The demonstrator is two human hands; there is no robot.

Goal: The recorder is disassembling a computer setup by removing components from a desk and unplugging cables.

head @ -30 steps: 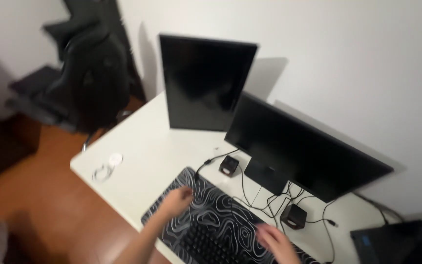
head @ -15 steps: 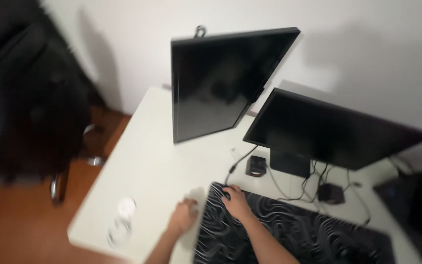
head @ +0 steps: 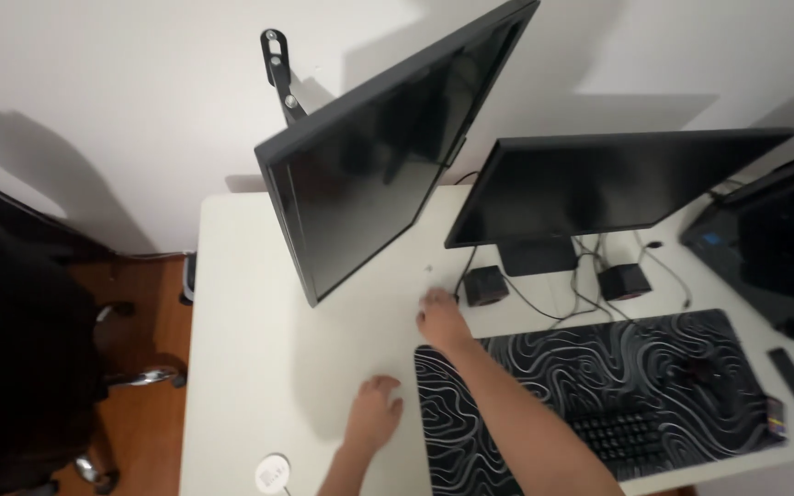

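My right hand (head: 441, 317) rests palm down on the white desk (head: 250, 303), at the far left corner of a black desk mat with white wavy lines (head: 544, 367). Its fingertips are close to a small black speaker (head: 484, 285). Whether it grips anything is unclear. My left hand (head: 374, 409) lies on the bare desk just left of the mat, fingers bent and slightly apart, nothing visible in it. A black keyboard (head: 636, 432) sits on the mat to the right of my forearm.
A tall upright black monitor (head: 360, 174) and a wide black monitor (head: 599, 188) stand behind my hands, with a second speaker (head: 624, 281) and cables between. A black computer case (head: 774, 248) is at right, a black chair (head: 20, 367) at left, a small white round object (head: 273, 473) near the front edge.
The view has swung right and closer. My right hand has moved from the mat's left edge up to its far corner by the speaker. My left hand stays on the desk left of the mat.
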